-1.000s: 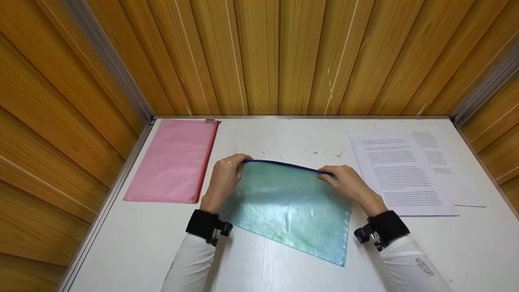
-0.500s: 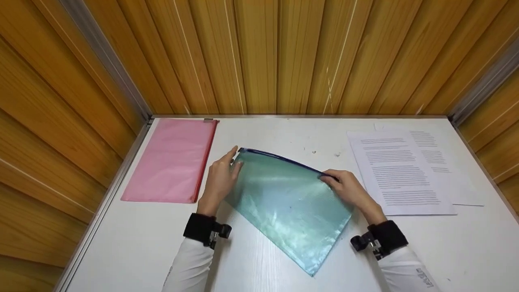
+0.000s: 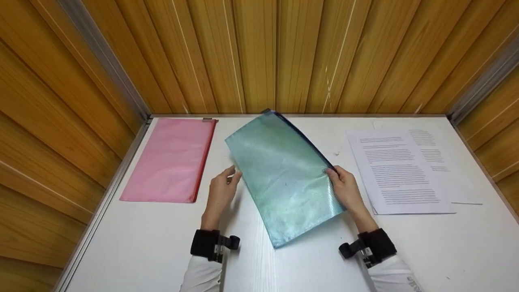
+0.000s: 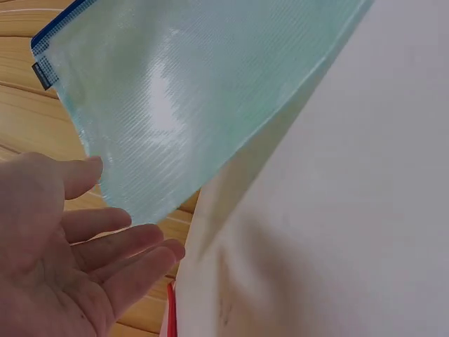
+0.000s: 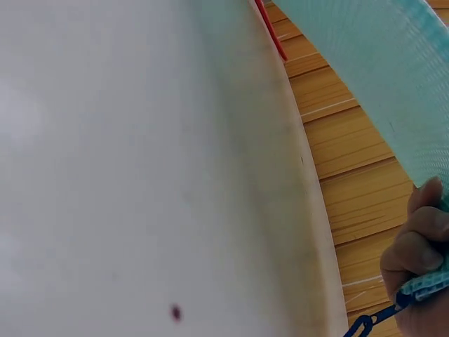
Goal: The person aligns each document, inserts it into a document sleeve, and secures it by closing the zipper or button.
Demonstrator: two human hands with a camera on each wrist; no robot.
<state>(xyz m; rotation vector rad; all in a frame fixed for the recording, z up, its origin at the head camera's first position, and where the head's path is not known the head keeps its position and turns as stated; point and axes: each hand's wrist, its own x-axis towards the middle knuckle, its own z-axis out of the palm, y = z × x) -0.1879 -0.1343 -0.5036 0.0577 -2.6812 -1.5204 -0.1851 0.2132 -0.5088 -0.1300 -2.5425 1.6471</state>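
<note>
A translucent green zipper pouch (image 3: 284,178) with a dark blue zip edge hangs tilted above the table in the head view. My right hand (image 3: 346,186) grips it near the lower end of that zip, thumb on the near face. In the right wrist view the curled fingers (image 5: 421,235) hold the bunched corner, and a blue zipper pull (image 5: 379,316) dangles below them. My left hand (image 3: 223,188) is off the pouch's left edge with relaxed fingers. Seen from the left wrist, its palm faces up beside a corner of the pouch (image 4: 175,105), holding nothing.
A pink zipper pouch (image 3: 170,162) with a red zip edge lies at the left of the white table (image 3: 134,243). Printed sheets (image 3: 399,174) lie overlapping at the right. Wood-patterned panels (image 3: 251,56) stand behind and at the sides.
My left hand has let go of the zip edge and moved down and back. My right hand has kept its grip while the green pouch swung round clockwise, its far end rising.
</note>
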